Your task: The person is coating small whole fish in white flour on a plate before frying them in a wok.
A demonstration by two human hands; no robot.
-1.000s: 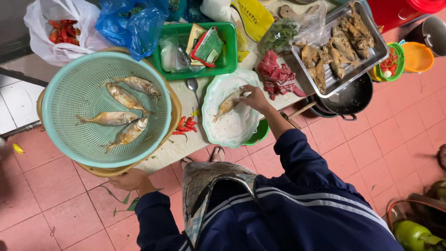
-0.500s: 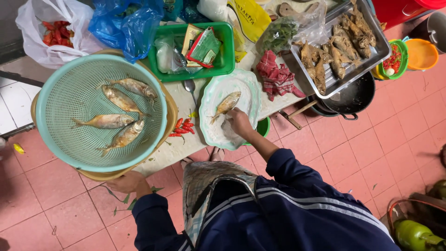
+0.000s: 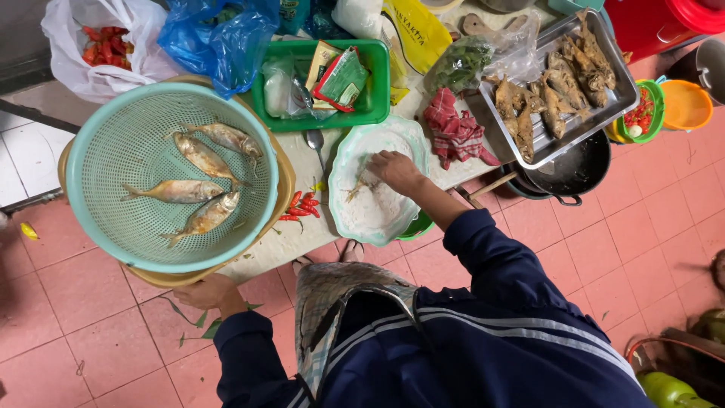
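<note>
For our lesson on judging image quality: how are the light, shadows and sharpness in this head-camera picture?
Head view: soft, even light with faint shadows; the pale green plastic colander and its raw fish are sharp; mild glare on the metal tray of fried fish; the right hand in the floured white plate shows slight blur; edges bow a little.

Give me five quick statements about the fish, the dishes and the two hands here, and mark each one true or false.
1. The teal colander holds four raw fish. True.
2. The right hand presses a fish in the oval plate of flour. True.
3. The left hand holds a knife. False: it grips the rim of the basin under the colander.
4. The metal tray is bare. False: it carries browned, fried fish.
5. Red chillies lie on the table between colander and plate. True.
</note>
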